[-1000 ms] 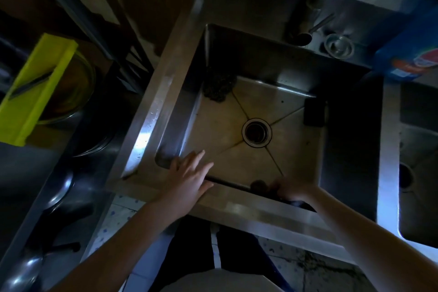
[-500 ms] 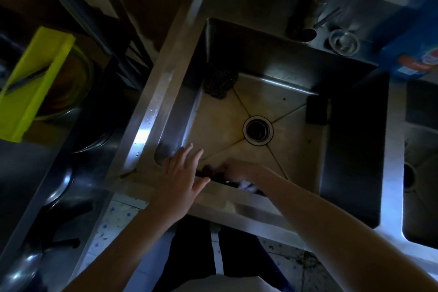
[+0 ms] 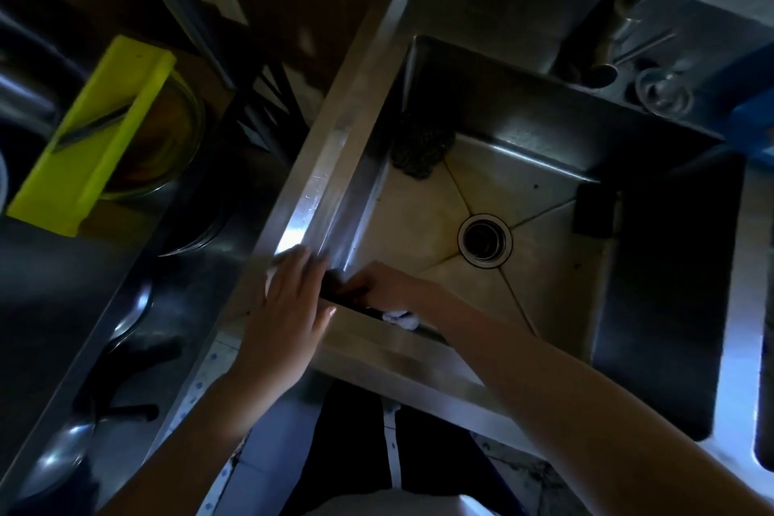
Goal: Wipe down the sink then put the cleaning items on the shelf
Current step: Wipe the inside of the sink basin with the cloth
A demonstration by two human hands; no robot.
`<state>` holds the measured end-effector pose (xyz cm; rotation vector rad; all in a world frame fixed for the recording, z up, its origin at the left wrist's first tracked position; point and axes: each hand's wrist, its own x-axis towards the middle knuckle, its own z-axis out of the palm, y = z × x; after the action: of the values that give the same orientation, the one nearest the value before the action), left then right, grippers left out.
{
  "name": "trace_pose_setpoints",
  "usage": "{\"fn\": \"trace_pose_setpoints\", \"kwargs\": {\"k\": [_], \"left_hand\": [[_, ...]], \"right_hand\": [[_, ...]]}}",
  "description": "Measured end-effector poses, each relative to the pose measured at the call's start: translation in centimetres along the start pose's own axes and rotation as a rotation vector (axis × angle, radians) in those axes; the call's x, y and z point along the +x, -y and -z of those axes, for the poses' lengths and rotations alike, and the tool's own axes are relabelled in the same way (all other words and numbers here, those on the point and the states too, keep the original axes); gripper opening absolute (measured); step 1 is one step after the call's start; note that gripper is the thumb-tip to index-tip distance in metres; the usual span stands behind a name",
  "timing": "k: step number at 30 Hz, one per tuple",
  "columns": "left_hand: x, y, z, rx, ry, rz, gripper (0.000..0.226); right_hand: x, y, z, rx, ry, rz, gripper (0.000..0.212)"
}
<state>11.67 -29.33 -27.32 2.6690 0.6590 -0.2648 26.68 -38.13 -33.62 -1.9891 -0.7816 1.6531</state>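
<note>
**Now, wipe the near corner well**

Left of the middle, the left hand [image 3: 289, 297] lies flat, fingers straight, on the sink [image 3: 322, 180] rim. Just right of it, the right hand [image 3: 389, 289] is down in the sink's near corner, curled around a cloth [image 3: 401, 318]; a white bit pokes out. It is best to press hard and rub slowly along the wall. Farther right sit the drain [image 3: 484, 240] and a dark sponge [image 3: 594, 209].

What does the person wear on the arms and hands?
No gloves, rings or watch show on the left hand or the right hand. The left forearm and the right forearm have no sleeve in view.
</note>
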Motion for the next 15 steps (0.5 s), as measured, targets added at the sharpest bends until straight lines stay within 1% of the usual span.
{"fn": "trace_pose_setpoints", "kwargs": {"k": [1, 3, 5, 6, 7, 8, 9, 11, 13, 15], "left_hand": [[0.1, 0.1, 0.0, 0.004, -0.007, -0.013, 0.065], [0.2, 0.0, 0.0, -0.002, -0.021, -0.019, 0.062], [0.4, -0.2, 0.0, -0.003, -0.03, -0.006, 0.061], [0.5, -0.4, -0.1, 0.005, -0.033, 0.0, 0.06], [0.6, -0.6, -0.1, 0.022, -0.037, 0.001, 0.059], [0.7, -0.8, -0.2, 0.045, -0.042, -0.004, 0.058], [0.8, -1.0, -0.2, 0.063, -0.047, -0.012, 0.056], [0.9, -1.6, -0.4, 0.069, -0.047, -0.028, 0.054], [1.0, -2.2, -0.6, 0.046, -0.043, -0.034, 0.053], [1.2, -2.9, -0.8, 0.035, -0.046, -0.049, 0.051]], "right_hand": [[-0.1, -0.3, 0.0, -0.007, 0.024, 0.013, 0.035], [-0.5, -1.1, 0.0, -0.039, 0.07, 0.044, 0.025], [-1.1, -2.2, 0.4, -0.087, 0.071, 0.05, 0.023], [-1.5, -2.9, 0.6, -0.06, 0.061, 0.037, 0.021], [-2.1, -3.8, 0.8, 0.03, 0.065, 0.009, 0.021], [-2.8, -4.7, 0.9, 0.123, 0.08, -0.017, 0.025], [-3.5, -5.9, 0.9, 0.137, 0.083, -0.01, 0.032], [-4.5, -8.5, 1.2, 0.021, 0.05, -0.07, 0.039], [-5.6, -11.0, 1.8, -0.094, 0.035, -0.18, 0.036], [-6.5, -13.2, 2.2, -0.2, 0.063, -0.245, 0.033]]}}
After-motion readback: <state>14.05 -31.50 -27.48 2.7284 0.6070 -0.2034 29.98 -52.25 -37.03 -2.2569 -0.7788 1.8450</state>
